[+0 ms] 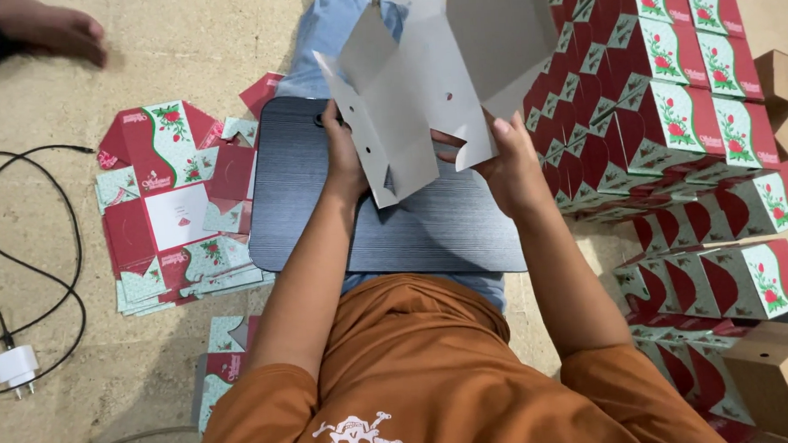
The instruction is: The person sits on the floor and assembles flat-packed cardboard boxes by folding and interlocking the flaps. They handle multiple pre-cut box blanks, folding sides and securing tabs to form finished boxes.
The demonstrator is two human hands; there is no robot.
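Both hands hold a half-folded grey cardboard box blank (432,85) above a dark ribbed rectangular lap board (412,220) resting on the person's legs. The left hand (344,157) grips the blank's left panel; the right hand (508,162) pinches its lower right flap. Left of the board, a pile of flat red-and-green flowered box blanks (177,206) lies on the floor. Right of the board stand rows of folded red-and-green flowered boxes (676,117).

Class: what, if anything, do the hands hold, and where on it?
Both hands, left and right, hold a half-folded grey cardboard box blank by its lower flaps.
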